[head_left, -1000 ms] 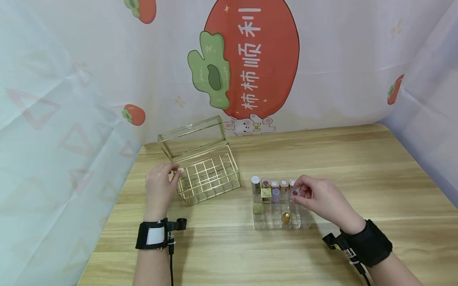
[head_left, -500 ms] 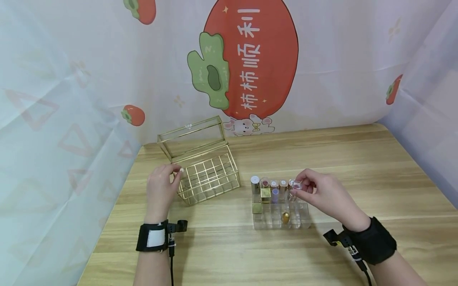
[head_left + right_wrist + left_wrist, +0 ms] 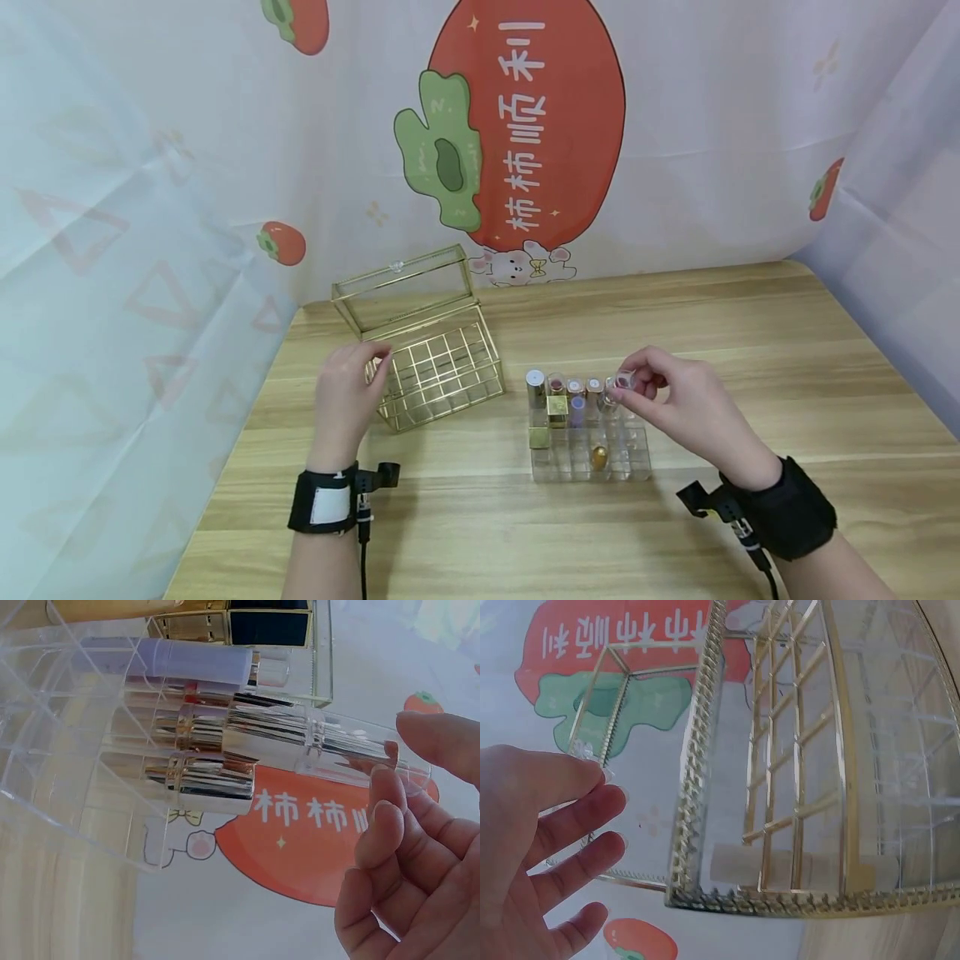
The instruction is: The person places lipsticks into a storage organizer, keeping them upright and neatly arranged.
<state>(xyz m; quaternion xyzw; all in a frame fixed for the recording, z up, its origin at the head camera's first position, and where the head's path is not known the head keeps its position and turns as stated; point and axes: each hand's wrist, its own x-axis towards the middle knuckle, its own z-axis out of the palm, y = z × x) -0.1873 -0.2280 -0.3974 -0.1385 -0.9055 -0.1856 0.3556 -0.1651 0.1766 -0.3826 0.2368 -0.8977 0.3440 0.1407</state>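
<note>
My right hand [image 3: 671,387] pinches the clear end of a lipstick [image 3: 300,742] between thumb and fingers. In the right wrist view this lipstick has a shiny metallic body and stands higher than its neighbours in the clear divided organizer [image 3: 630,454]. My left hand [image 3: 348,392] is beside the left end of a gold-framed glass box [image 3: 491,358], with relaxed fingers and thumb and forefinger tips close together. The left wrist view shows nothing clearly held. A pale tube [image 3: 731,864] shows through the glass, at the end of the gold grid inside the box.
Several lipsticks stand in the organizer's rows, among them a silver-capped one [image 3: 536,385], a lilac one [image 3: 577,410] and a gold-topped one [image 3: 557,407]. A rounded gold piece [image 3: 599,457] sits near its front. The box's glass lid [image 3: 405,287] stands raised before a printed curtain [image 3: 697,200].
My right hand has raised the lipstick and drawn it toward the back of the organizer. My left hand has shifted slightly right; the small white end seen at its fingertips is now mostly hidden.
</note>
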